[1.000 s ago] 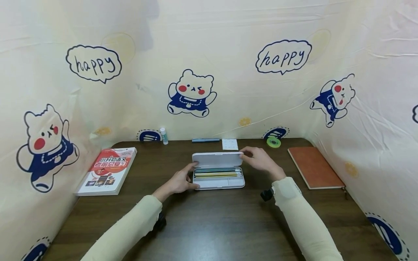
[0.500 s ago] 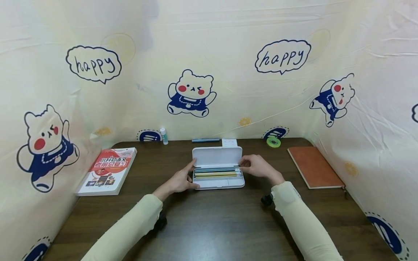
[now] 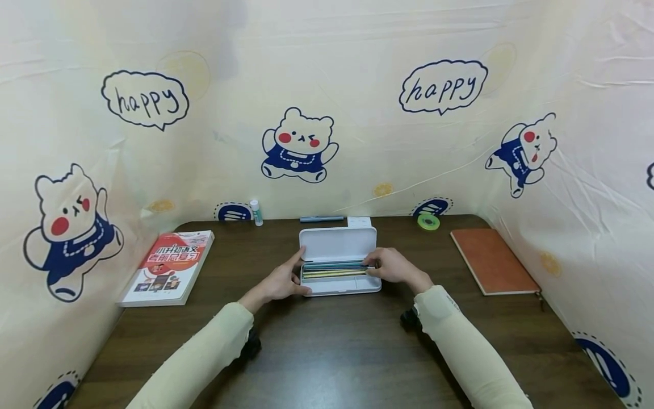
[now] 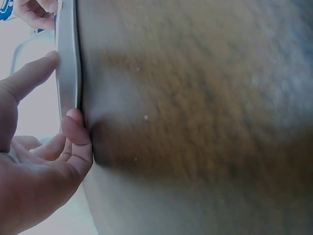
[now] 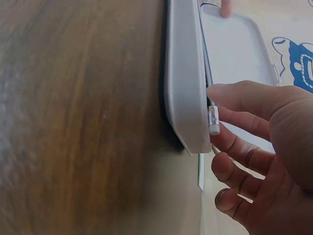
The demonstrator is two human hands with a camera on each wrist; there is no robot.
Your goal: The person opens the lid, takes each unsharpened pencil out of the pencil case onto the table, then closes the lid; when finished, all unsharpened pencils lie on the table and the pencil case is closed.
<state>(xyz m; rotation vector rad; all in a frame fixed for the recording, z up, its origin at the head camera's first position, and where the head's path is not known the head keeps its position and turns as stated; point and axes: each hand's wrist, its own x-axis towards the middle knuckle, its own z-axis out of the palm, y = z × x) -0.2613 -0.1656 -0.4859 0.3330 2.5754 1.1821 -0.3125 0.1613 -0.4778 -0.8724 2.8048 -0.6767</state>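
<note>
A white pencil case (image 3: 339, 287) lies open on the dark wooden table (image 3: 327, 352), its lid (image 3: 337, 244) tipped back. Several pencils (image 3: 332, 271) lie lengthwise inside. My left hand (image 3: 280, 282) grips the case's left end, forefinger along the top edge and thumb at the front. The left wrist view shows that hand (image 4: 39, 161) against the case's rim (image 4: 66, 73). My right hand (image 3: 389, 267) is at the right end. In the right wrist view its thumb and fingers (image 5: 254, 147) pinch the eraser end of a pencil (image 5: 213, 122) at the case's wall (image 5: 183, 88).
A red and white book (image 3: 168, 267) lies at the left, an orange notebook (image 3: 490, 261) at the right. Along the back edge stand a small glue bottle (image 3: 256, 212), a blue pen (image 3: 322, 218), a white note (image 3: 359, 221) and a green tape roll (image 3: 428, 222). Printed cloth walls surround the table.
The lid has swung from half raised to fully back. My right hand left the lid and came down to the right ends of the pencils. The left hand stayed put.
</note>
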